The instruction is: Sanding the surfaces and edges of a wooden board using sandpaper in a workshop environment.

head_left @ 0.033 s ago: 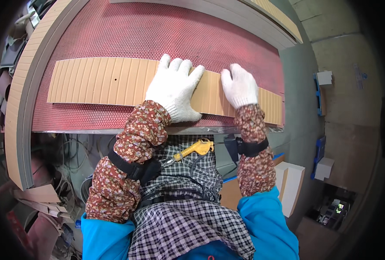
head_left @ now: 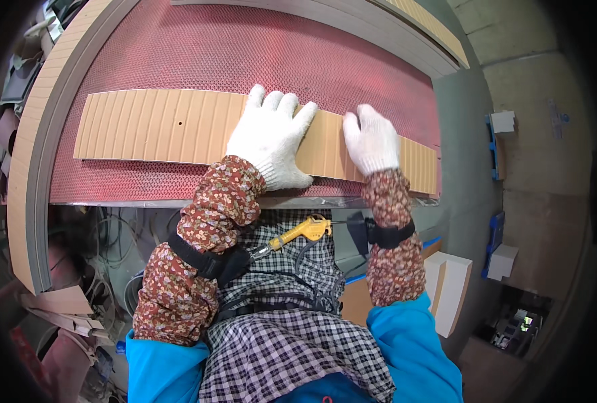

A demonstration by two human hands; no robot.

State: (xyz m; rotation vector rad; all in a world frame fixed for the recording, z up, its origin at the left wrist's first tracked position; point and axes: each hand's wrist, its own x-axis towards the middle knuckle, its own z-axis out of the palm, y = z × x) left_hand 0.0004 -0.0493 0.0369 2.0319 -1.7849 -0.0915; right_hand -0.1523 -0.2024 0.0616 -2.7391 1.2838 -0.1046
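Note:
A long tan grooved panel (head_left: 157,127) with a small dark hole left of its middle lies across the red, mesh-textured tabletop (head_left: 231,47). My left hand (head_left: 269,138), in a white knit glove, rests on the panel's middle, fingers spread and thumb reaching past its near edge. To the right, my right hand (head_left: 372,142), also gloved in white, is over the panel with its fingers curled and pressed together. Whatever may be in those fingers is hidden.
A yellow air gun (head_left: 306,230) with a metal fitting hangs before the checked apron. Long tan-topped boards line the table's left (head_left: 33,168) and far (head_left: 406,40) sides. Scraps (head_left: 63,312) and hoses crowd the lower left; a white box-like piece (head_left: 454,289) stands at lower right.
My right hand has shifted slightly toward me over the panel. My left hand and the panel look almost unmoved.

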